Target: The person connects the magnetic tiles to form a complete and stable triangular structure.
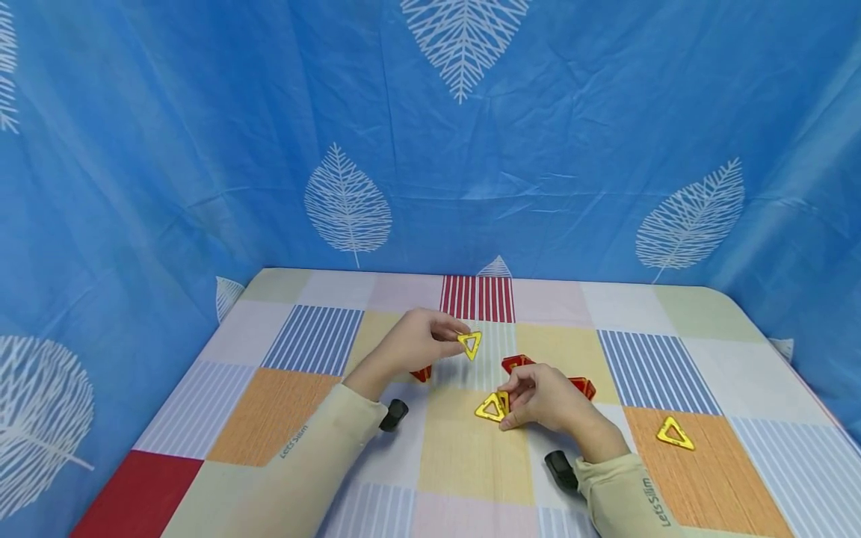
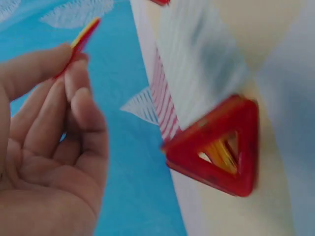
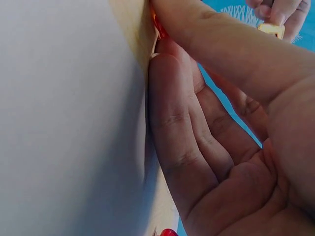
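Observation:
My left hand pinches a yellow triangular tile above the table. In the left wrist view that tile is seen nearly edge-on between thumb and fingertips. My right hand is low at the tabletop, its thumb and fingers closing on a yellow triangular tile. Against this one lies another yellow triangle. The right wrist view shows only a glowing orange-red edge by the fingertips; the hand hides the rest. A red triangular piece, yellow inside, appears beside my left hand in its wrist view.
Red triangular pieces lie around the hands: one by the left wrist, one behind the right fingers, another behind the right hand. Farther right is a single yellow triangle. A blue leaf-patterned curtain hangs behind the patchwork-covered table.

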`<state>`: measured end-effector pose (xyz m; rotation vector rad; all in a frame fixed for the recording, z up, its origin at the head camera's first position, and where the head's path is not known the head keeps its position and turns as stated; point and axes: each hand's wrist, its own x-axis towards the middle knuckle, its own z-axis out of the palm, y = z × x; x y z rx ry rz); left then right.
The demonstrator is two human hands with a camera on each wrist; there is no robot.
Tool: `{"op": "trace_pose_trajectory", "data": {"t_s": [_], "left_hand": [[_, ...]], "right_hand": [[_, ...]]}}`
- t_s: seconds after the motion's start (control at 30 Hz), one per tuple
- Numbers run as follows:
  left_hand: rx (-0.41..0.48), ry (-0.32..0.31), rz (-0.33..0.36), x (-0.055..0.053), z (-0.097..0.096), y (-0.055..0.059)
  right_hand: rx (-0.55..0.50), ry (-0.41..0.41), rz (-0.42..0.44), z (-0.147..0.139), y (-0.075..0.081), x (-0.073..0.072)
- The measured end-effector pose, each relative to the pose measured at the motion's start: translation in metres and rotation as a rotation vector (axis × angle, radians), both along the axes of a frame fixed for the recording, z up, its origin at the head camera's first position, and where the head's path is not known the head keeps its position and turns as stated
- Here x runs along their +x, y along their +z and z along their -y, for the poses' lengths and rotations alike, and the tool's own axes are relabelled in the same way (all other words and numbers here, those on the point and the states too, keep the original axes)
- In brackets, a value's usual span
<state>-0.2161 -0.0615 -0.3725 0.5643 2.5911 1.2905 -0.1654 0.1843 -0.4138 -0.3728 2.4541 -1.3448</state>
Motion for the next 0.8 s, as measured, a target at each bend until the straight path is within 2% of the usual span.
{"op": "trace_pose_trajectory", "data": {"t_s": [0.13,0.23,0.43,0.57,0.67,0.8], "left_hand": [[-0.063,-0.133,-0.015,0.012,-0.01,-0.003],[-0.125,-0.165,-0.009,0.021,-0.019,-0.008],[-0.192,-0.077,0.03,0.033,-0.033,-0.019],[-0.173,-0.031,0.034,0.036,-0.035,-0.022],[-0.137,-0.031,0.045,0.038,-0.035,-0.025],[-0.1,-0.072,0.052,0.041,-0.035,-0.03]], "right_hand": [[-0.001,0.0,-0.003,-0.001,-0.001,0.0],[-0.005,0.004,-0.006,-0.002,-0.001,0.0],[-0.013,0.005,-0.004,-0.002,-0.001,0.0],[-0.025,0.005,0.007,-0.001,-0.001,-0.002],[-0.033,0.005,0.015,-0.001,-0.002,-0.002],[-0.055,0.016,0.021,-0.002,-0.004,-0.003]]}}
